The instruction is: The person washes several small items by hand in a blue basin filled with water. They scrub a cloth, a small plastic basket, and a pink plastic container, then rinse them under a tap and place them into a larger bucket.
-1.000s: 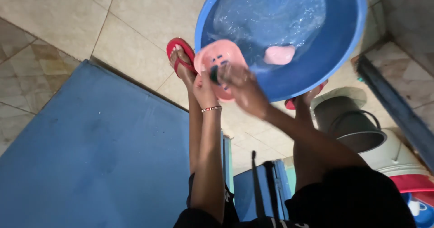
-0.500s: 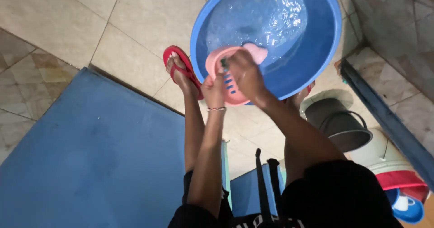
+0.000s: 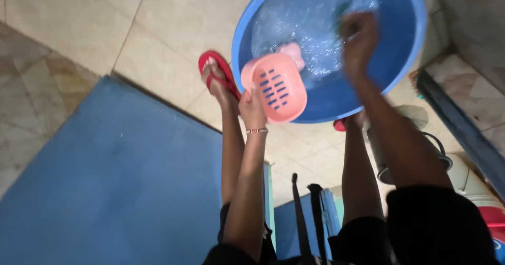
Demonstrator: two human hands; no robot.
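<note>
My left hand (image 3: 251,105) holds a pink slotted plastic dish (image 3: 277,86) by its lower edge, just over the near rim of a large blue basin (image 3: 405,49) of soapy water. My right hand (image 3: 358,40) reaches out over the water, blurred, with what looks like a small dark green scrubber (image 3: 343,10) in its fingers. A second pink piece (image 3: 292,52) lies in the water behind the dish.
My feet in red flip-flops (image 3: 216,70) stand on beige floor tiles beside the basin. A blue board (image 3: 115,181) lies at the left. A dark bucket (image 3: 421,154) and a white container stand at the right, next to a blue bar (image 3: 463,123).
My right hand has left the pink dish and swung out over the water. The left hand has turned the dish so its slotted face shows.
</note>
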